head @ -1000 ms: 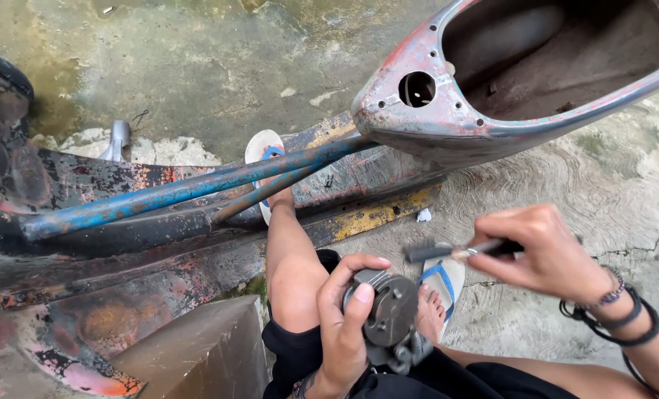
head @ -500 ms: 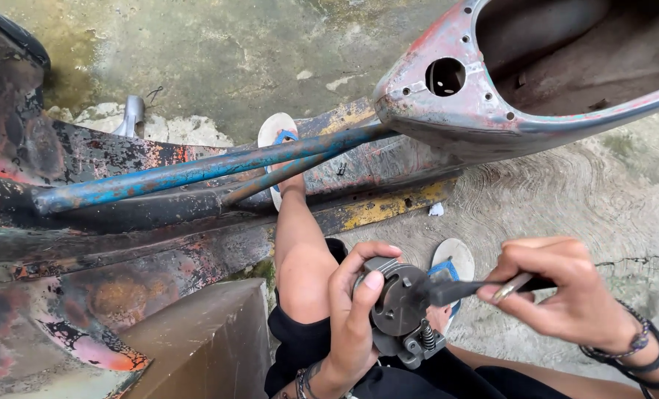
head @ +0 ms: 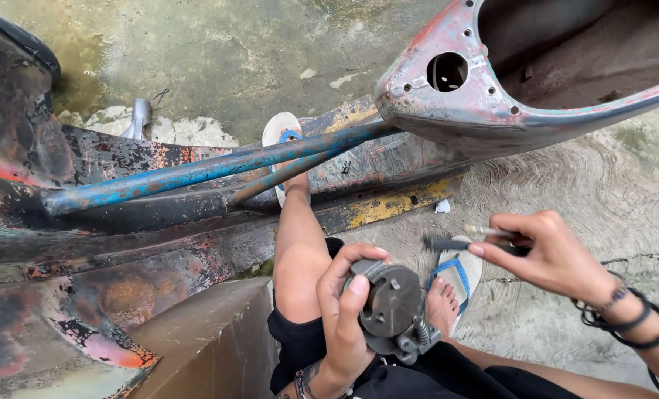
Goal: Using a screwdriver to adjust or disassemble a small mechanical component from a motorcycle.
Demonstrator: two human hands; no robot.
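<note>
A round grey metal part with a spring [head: 393, 309] is gripped in the left hand [head: 344, 318], fingers curled over its top rim and thumb pressed on its face, and is held above the lap between the knees. A dark-handled tool [head: 459, 243] is pinched in the closed fingers of the right hand [head: 558, 255], level, just up and right of the part and clear of it. Beyond, a rusted blue-painted tube frame [head: 196, 171] and a worn scooter body shell [head: 492, 89] are seen over the concrete floor [head: 219, 52], with a blue-strapped sandal [head: 459, 270] beneath the tool.
</note>
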